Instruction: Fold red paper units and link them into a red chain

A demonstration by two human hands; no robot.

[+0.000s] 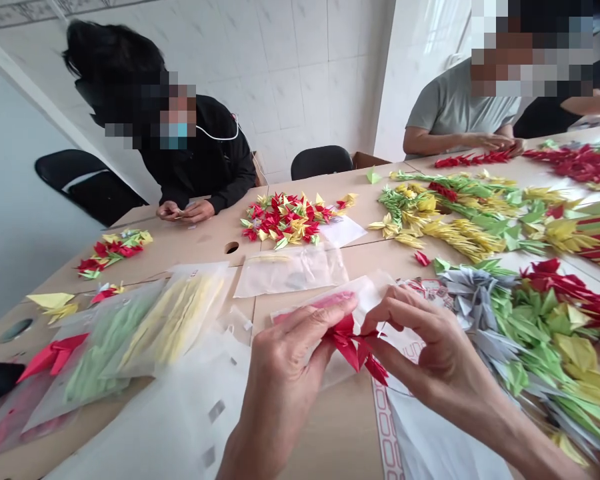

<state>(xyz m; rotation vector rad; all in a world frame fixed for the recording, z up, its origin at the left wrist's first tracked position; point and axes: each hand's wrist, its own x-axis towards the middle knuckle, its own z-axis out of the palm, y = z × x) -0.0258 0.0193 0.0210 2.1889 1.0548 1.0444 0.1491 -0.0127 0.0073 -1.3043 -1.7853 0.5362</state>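
Note:
In the head view, a red origami crane with pointed folds is held between my two hands over the table. My left hand is closed around its left side, thumb and fingers pressing the paper. My right hand pinches at its right side, the tips of thumb and forefinger close together. A thin pale sliver shows by those fingertips, too small to make out. Another red folded piece hangs just below the right fingertips. Under the hands lies a clear bag with pink-red contents.
Bags of yellow and green paper strips lie left. Heaps of coloured origami sit mid-table and right. A co-worker in black sits opposite, and one in grey at far right. The table has a round hole.

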